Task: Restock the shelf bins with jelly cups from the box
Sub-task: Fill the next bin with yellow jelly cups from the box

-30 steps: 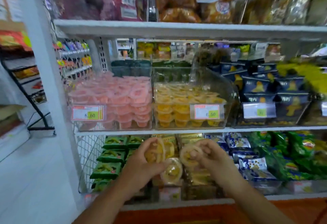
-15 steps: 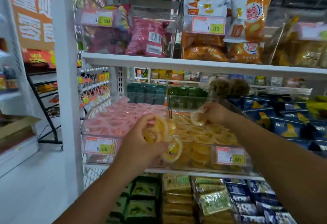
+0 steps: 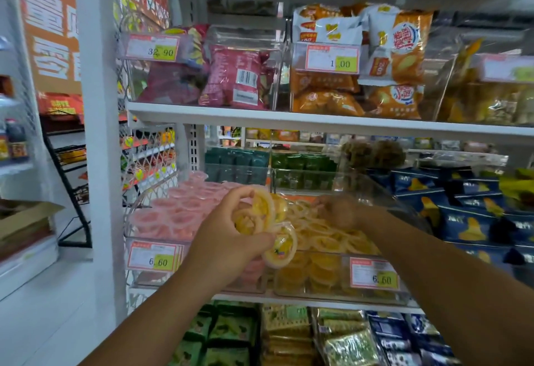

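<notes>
My left hand [image 3: 228, 238] grips a bunch of yellow jelly cups [image 3: 261, 215] in front of the shelf, one cup [image 3: 281, 248] hanging low from the fingers. My right hand [image 3: 342, 211] reaches into the clear bin of yellow jelly cups [image 3: 332, 276], fingers curled down over the top layer; whether it holds a cup is hidden. Left of it stands a clear bin of pink jelly cups [image 3: 170, 215], nearly full.
Snack bags in clear bins fill the shelf above [image 3: 318, 121]. Blue packets [image 3: 468, 221] sit right of the yellow bin; green and yellow packs lie on the shelf below. A white upright post [image 3: 98, 134] and an open cardboard box [image 3: 26, 218] stand at the left.
The view rose from the lower shelf to the bins. My right hand carried its cup into the yellow bin and now rests low on the pile; my left hand lifted its cups to bin height.
</notes>
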Tool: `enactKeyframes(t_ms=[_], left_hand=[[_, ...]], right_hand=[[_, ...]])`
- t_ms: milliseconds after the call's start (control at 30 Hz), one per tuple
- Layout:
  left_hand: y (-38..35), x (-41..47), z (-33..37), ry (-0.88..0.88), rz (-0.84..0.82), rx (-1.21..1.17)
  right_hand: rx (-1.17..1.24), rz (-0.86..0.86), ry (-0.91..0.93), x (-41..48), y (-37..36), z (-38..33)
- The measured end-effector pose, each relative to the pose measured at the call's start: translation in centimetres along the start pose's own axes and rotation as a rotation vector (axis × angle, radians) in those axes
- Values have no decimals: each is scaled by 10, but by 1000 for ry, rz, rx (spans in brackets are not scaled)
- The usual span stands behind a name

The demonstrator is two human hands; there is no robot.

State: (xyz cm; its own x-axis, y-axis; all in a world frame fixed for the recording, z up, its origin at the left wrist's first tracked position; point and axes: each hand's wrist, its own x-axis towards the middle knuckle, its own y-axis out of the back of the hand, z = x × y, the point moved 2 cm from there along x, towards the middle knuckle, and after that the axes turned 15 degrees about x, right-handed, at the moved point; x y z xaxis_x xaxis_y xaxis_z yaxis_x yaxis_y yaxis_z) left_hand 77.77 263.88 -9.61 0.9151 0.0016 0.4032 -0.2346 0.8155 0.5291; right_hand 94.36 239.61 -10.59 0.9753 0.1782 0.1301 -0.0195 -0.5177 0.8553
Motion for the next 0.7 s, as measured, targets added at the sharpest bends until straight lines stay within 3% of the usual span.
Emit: enactKeyframes(t_ms=[67, 100, 133, 200, 233, 267, 333, 400, 533, 600, 700], left_hand=[[-2, 3, 2, 5, -4, -2], [-3, 6, 3, 6, -7, -6], [-4, 9, 5, 11, -7, -21], [-6, 16, 11, 9, -8, -57], [-8, 19, 15, 7, -12, -72], [-11, 22, 19, 7, -18, -87], [-17, 28, 23, 7, -23, -96], [-22, 32, 24, 19, -16, -73], [-18, 36, 17, 11, 31, 26], [-14, 36, 11, 6, 41, 78], [-11, 36, 6, 10, 41, 107]], right_hand=[[3, 75, 79, -16, 15, -16], [120, 95, 99, -28, 23, -27], [323, 26, 86, -42, 29, -40], [806, -345, 62, -74, 34, -64], [931, -491, 69, -88, 35, -71], [1002, -578, 92, -99, 35, -76], [1054, -538, 109, -106, 32, -76], [997, -341, 87, -103, 34, -68], [590, 150, 12, -64, 64, -31], [370, 191, -86, -40, 69, -9], [40, 68, -143, -16, 53, 16]])
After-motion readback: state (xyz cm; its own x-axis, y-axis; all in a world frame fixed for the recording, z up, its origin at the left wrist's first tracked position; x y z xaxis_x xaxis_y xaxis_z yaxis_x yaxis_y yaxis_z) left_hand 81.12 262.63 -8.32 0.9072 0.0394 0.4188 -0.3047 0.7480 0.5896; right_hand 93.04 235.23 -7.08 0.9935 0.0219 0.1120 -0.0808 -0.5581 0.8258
